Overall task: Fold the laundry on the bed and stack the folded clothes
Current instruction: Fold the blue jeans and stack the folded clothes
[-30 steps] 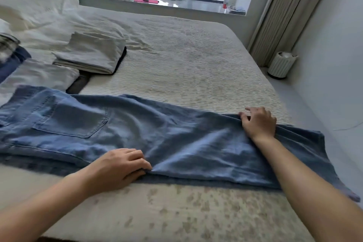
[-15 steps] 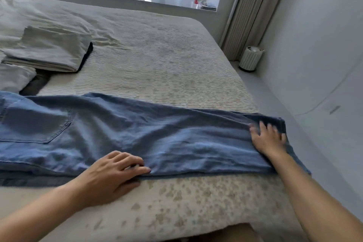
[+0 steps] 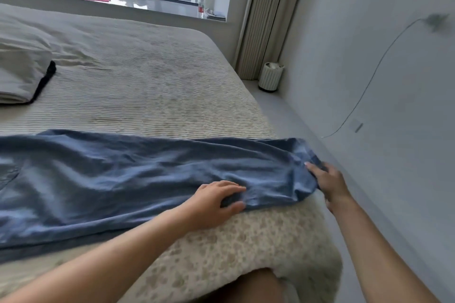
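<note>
The bed (image 3: 152,86) fills most of the view, covered with a ribbed beige spread, its near edge draped in a speckled cream blanket (image 3: 234,248). Its right edge runs along a strip of grey floor beside the wall.

A pair of blue jeans (image 3: 128,179) lies flat along the near edge of the bed, stretched from the left border of the view to the near right corner, where the leg ends hang slightly over the side. A darker layer of denim shows under the near edge of the jeans.

A folded grey garment (image 3: 22,76) sits at the left edge of the view, well back from the jeans, resting on something dark whose edge shows at its right side.

A white ribbed bin (image 3: 270,77) stands on the floor by the curtain, past the far right corner of the bed. A bottle with a red label (image 3: 201,5) stands on the windowsill.

The left hand (image 3: 216,202) rests on the jeans near their right end, fingers curled with a small bunch of denim pinched between thumb and fingers. The right hand (image 3: 327,181) grips the leg ends at the near right corner of the bed, fingers wrapped over the hem.
</note>
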